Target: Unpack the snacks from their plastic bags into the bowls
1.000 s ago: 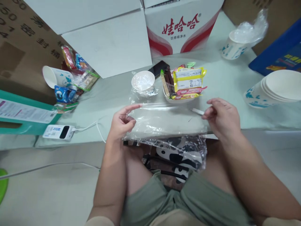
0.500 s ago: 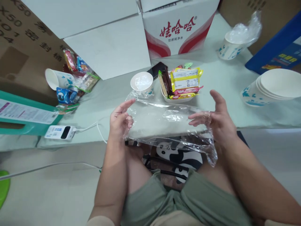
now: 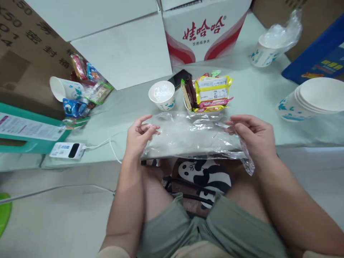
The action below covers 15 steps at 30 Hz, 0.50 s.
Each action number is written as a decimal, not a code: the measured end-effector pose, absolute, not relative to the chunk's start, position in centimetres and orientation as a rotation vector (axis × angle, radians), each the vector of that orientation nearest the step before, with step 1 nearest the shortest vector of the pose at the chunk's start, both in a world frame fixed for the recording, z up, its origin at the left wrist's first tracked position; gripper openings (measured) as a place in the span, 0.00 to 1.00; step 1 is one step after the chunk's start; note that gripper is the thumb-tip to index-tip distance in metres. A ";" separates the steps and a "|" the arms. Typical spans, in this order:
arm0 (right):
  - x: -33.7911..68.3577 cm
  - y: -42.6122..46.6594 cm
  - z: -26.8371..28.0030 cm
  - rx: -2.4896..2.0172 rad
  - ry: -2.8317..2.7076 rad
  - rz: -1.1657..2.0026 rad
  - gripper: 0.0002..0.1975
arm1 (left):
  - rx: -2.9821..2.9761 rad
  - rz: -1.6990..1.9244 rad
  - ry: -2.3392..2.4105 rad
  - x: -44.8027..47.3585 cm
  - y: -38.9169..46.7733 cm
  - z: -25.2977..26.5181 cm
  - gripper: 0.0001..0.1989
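Note:
A crinkled, see-through plastic film (image 3: 193, 139) stretches between my two hands over the table's front edge; I cannot tell whether it is a bag or a single sheet. My left hand (image 3: 139, 138) is closed on its left end, index finger pointing out and thumb bent inward. At the other end, my right hand (image 3: 254, 138) pinches the film between thumb and fingers, and a loose crumpled tail hangs below. Just behind the film stand a paper cup (image 3: 162, 96) with clear plastic inside and a container of wrapped wafer snacks (image 3: 212, 95).
White cartons (image 3: 204, 36) line the back. To the right are stacked paper cups (image 3: 309, 100), a plastic-stuffed cup (image 3: 264, 52) and a blue box (image 3: 317, 53). At left lie snack packets (image 3: 75, 107), a tipped cup (image 3: 67, 88) and a white cabled device (image 3: 67, 150). A dark phone (image 3: 179, 78) lies behind.
My right hand has gone from spread fingers to a pinch on the film. My left thumb has closed in. The film is held flatter and its front edge sits higher.

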State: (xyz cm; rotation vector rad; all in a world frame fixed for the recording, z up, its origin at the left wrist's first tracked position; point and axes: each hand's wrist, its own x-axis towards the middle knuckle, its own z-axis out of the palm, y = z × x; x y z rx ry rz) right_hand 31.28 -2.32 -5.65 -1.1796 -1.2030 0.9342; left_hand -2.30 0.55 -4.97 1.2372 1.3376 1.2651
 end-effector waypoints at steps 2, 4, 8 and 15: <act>31.3 -2.3 -5.6 -1.197 -1.187 0.866 0.10 | 1.257 1.273 1.383 -2.2 0.7 -5.1 0.23; 31.2 -2.3 -5.4 -1.205 -1.145 0.827 0.10 | 1.262 1.303 1.407 -2.1 0.8 -5.1 0.19; 31.0 -2.3 -4.8 -1.212 -1.104 0.805 0.10 | 1.201 1.391 1.330 -2.1 1.1 -5.1 0.21; 31.0 -2.5 -5.1 -1.168 -1.144 0.808 0.08 | 1.166 1.218 1.215 -2.3 1.4 -5.1 0.23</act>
